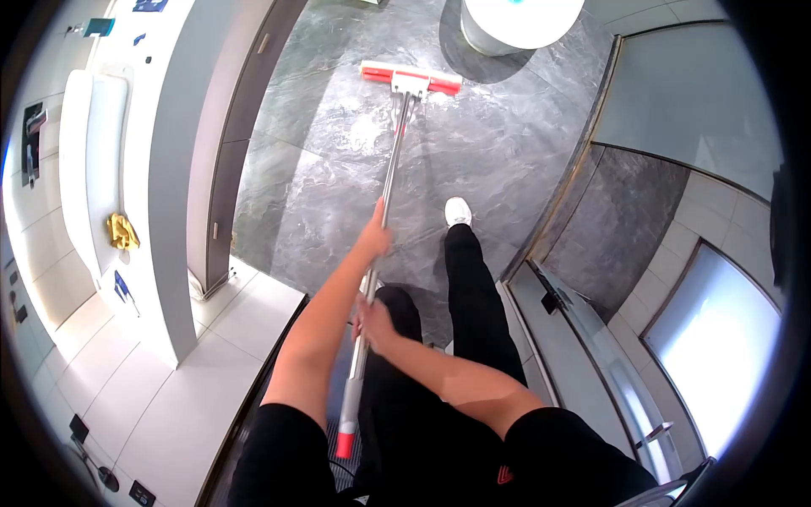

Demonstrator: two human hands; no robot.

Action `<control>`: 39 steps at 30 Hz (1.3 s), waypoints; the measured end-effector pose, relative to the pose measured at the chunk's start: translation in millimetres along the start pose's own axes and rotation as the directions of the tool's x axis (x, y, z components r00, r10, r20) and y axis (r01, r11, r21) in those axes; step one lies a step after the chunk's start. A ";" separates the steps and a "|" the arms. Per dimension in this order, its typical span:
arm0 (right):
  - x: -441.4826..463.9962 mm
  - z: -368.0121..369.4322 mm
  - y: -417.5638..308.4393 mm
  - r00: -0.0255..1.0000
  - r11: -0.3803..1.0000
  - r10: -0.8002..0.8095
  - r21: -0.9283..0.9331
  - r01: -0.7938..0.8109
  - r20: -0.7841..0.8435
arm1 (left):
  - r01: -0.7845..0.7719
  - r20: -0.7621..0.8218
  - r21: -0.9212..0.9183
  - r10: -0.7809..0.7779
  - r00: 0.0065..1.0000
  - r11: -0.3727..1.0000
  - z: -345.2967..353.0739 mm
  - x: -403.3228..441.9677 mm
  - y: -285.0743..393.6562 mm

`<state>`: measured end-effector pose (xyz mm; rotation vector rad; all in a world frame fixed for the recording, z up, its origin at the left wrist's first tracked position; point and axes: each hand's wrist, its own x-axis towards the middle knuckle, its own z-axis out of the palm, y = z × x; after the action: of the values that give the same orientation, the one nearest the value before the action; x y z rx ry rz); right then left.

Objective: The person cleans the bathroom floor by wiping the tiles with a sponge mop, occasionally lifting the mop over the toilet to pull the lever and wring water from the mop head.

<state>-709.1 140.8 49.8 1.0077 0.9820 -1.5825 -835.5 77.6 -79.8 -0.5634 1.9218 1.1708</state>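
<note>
A mop with a long silver pole [393, 165] reaches from my lap to the grey marbled floor. Its red and white head [411, 80] lies flat on the floor near the top of the view. My left hand [372, 239] is wrapped round the middle of the pole. Lower down, my right hand [374, 325] grips the same pole, its fingers slightly blurred. The pole's red end cap [345, 445] is below both hands, between my arms.
A white toilet [521, 21] stands beyond the mop head at the top. Brown cabinets [228, 169] and a washbasin [106, 152] with a yellow cloth [122, 231] are left. Glass panels [676, 93] line the right. My white shoe [458, 212] is on the floor.
</note>
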 end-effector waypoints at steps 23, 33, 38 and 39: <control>37.9 53.4 138.0 0.727 0.779 0.593 -0.476 -0.408 0.347 | 0.397 -0.018 -0.023 -0.397 0.918 0.918 -84.2 -452.4 -142.8; 108.9 42.1 48.4 0.982 0.799 0.149 0.570 -0.190 0.118 | 0.409 -0.251 0.275 -0.346 0.904 0.870 -70.8 -472.2 -75.7; 100.9 -40.0 -42.6 0.995 0.750 0.096 0.656 -0.090 0.026 | 0.270 -0.193 0.403 -0.207 0.959 0.874 -45.9 -419.0 -25.9; 106.6 -65.3 -67.1 0.998 0.753 0.062 0.658 -0.032 -0.023 | 0.244 -0.181 0.399 -0.185 0.966 0.884 -35.0 -396.1 -8.5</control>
<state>-783.7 182.4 -63.5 1.5355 0.3942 -1.9187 -613.1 30.3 246.5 -0.6129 2.0856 0.5626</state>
